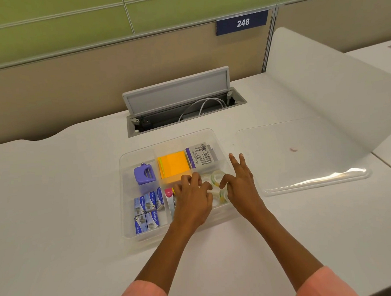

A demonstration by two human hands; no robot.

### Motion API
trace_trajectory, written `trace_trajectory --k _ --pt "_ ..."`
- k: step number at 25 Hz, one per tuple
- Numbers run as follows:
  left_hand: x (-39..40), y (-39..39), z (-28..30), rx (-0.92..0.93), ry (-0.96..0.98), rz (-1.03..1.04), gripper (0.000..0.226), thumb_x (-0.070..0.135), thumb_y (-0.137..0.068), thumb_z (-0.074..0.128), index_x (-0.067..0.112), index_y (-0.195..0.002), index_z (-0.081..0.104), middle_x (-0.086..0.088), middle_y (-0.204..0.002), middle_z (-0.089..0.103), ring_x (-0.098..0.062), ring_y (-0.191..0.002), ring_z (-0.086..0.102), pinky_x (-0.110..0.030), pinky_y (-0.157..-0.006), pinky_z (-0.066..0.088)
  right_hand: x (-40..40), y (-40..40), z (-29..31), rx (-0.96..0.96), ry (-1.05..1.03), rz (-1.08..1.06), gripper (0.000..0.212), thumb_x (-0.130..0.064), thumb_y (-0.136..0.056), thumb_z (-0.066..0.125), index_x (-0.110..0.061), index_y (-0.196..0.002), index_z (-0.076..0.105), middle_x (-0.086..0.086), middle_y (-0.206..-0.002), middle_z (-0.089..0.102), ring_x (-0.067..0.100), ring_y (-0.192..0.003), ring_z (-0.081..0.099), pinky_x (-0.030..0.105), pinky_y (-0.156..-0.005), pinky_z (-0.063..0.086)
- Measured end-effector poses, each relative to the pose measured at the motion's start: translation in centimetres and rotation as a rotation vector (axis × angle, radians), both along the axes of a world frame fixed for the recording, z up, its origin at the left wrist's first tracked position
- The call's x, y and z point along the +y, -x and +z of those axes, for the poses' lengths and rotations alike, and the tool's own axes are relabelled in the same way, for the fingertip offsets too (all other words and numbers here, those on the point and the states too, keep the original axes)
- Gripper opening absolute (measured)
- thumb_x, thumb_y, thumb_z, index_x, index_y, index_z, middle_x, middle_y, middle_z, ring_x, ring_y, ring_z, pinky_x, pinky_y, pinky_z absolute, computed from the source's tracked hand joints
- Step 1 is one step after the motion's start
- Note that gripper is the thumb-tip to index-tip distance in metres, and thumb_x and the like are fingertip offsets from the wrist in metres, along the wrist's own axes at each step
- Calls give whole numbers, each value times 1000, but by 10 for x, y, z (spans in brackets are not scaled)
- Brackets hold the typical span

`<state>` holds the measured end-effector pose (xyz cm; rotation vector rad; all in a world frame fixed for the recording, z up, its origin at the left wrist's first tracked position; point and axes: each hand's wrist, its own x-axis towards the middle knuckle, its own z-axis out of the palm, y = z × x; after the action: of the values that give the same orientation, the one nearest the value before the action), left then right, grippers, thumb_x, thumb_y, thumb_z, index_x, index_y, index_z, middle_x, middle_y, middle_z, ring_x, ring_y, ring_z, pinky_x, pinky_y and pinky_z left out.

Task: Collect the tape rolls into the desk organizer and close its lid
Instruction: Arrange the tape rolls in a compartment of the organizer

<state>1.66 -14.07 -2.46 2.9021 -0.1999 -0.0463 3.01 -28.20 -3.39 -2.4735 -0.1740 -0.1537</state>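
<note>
A clear plastic desk organizer (128, 220) sits open on the white desk in front of me. Several clear tape rolls (217, 176) lie in its front right compartment. Both hands are over that compartment. My left hand (193, 198) has its fingers curled down among the rolls; whether it grips one is hidden. My right hand (240, 181) pinches down at a roll with thumb and forefinger, its other fingers spread upward. The organizer's clear lid (305, 155) lies flat on the desk to the right, apart from the box.
Other compartments hold a purple sharpener-like item (144, 175), orange sticky notes (173, 164), a grey box (200, 156) and blue staple boxes (147, 211). An open cable hatch (180, 103) sits behind the organizer. A white divider panel (323, 89) stands at right.
</note>
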Motion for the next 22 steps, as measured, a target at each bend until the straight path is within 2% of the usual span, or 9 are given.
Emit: trace_trajectory --k 3,7,13,17,19,22 --pt "0 0 0 -7 13 -6 31 33 -93 35 28 -110 61 -1 -127 43 -23 -120 30 -38 -98 26 0 2 -1 -23 -21 -13 12 -1 -83 63 -13 -84 61 14 -156 21 32 -147 5 48 -117 13" --pt "1 -1 -1 -11 34 -4 31 33 -92 36 27 -103 65 -1 -124 43 -22 -119 30 -38 -97 26 0 5 3 -47 -19 -6 17 -4 -82 65 -10 -66 63 14 -155 24 36 -146 3 55 -118 13" --pt "2 0 -2 -12 55 -1 31 35 -92 36 26 -103 65 0 -127 43 -21 -121 28 -37 -99 25 -1 4 15 -16 331 75 25 -25 -87 57 -17 -67 69 4 -158 10 33 -142 -21 60 -115 -8" --pt "2 2 -3 -12 69 -4 32 35 -92 36 25 -102 65 2 -129 43 -20 -122 27 -37 -101 24 -2 2 19 28 472 134 24 -28 -89 54 -17 -75 71 1 -159 4 30 -139 -28 62 -113 -11" --pt "2 3 -3 -20 64 -10 33 35 -92 36 24 -100 66 2 -128 43 -20 -121 28 -38 -100 24 -3 1 20 61 508 129 23 -27 -89 54 -18 -76 70 1 -160 5 32 -142 -25 61 -114 -9" --pt "2 3 -2 -20 61 -13 33 34 -92 36 24 -98 66 2 -127 43 -21 -120 28 -39 -99 24 -6 -1 20 32 397 40 10 -16 -85 62 -18 -77 69 7 -158 16 35 -145 -13 59 -117 -2"
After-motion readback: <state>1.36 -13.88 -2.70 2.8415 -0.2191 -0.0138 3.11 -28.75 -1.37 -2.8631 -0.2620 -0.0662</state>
